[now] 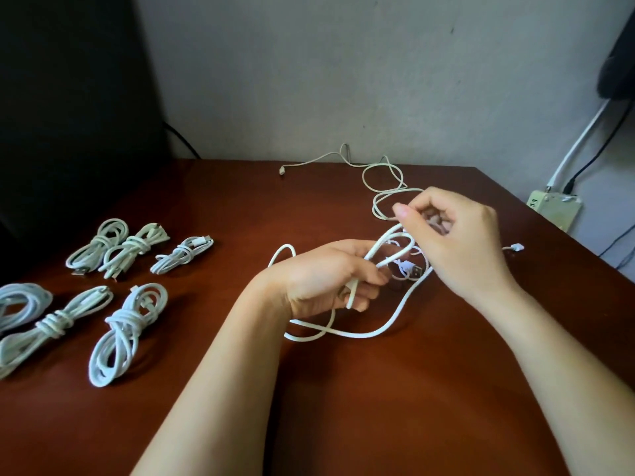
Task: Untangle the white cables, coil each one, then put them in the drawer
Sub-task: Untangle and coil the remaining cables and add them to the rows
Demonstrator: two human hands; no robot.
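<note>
At far left, six coiled cables (125, 321) lie tied on the worktop (343, 389), well apart from the hands. The left hand (330, 280) has its grip closed round a doubled loop of the thick white cable (388, 326), whose slack lies on the wood below. The tangle (407, 261) sits between the hands, and the right hand (460, 242) pinches one of its strands. A thinner cable (381, 176) snakes toward the back edge. These cables look light, limp and springy, probably best held near the plugs. No writing is readable.
</note>
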